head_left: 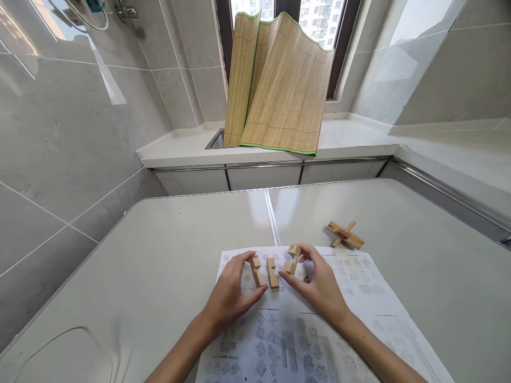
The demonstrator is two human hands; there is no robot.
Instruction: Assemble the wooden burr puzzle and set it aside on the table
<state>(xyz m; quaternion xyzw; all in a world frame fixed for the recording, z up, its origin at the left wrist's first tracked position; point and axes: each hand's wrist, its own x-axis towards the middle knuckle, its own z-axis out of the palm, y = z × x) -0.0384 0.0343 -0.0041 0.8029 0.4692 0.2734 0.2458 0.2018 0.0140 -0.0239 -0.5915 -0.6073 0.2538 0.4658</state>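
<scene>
My left hand [235, 287] is closed with thumb and fingers at the two ends of a notched wooden puzzle piece [257, 272]. In my right hand [315, 276] a second notched wooden block [293, 259] is pinched, tilted, between thumb and fingers. Between the hands stands or lies a third wooden piece [273, 273] with a notch in its side, touched by neither hand. All three are over a printed instruction sheet [287, 308] with small line drawings. Beyond the right hand, two or more wooden pieces joined crosswise [345, 234] rest on the table.
The sheet lies on a pale table [171, 255] with a seam down its middle. Behind it are a white counter [179, 151], a sink corner [215, 139] and a folded bamboo mat [283, 90] standing before a window. Grey tiled walls [80, 138] flank the table.
</scene>
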